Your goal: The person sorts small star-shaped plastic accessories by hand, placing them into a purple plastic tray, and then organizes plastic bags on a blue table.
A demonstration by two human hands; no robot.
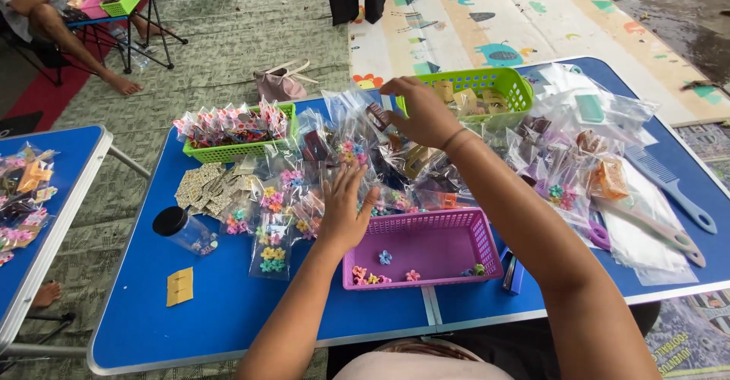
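Observation:
My left hand (346,211) lies flat, fingers spread, on a heap of clear bags of small coloured hair clips (334,171) just left of a purple basket (456,224). A few flower-shaped clips (385,258) lie inside that basket. My right hand (420,112) reaches farther back over the heap, fingers curled around a dark clip (378,115) in a clear bag. Behind it stands a green basket (498,83) with tan items.
A second green basket (228,152) full of packed bags stands at the back left. A jar with a black lid (182,229), yellow cards (179,286), and blue and pink combs (669,186) lie on the blue folding table (228,311). Another person sits far left.

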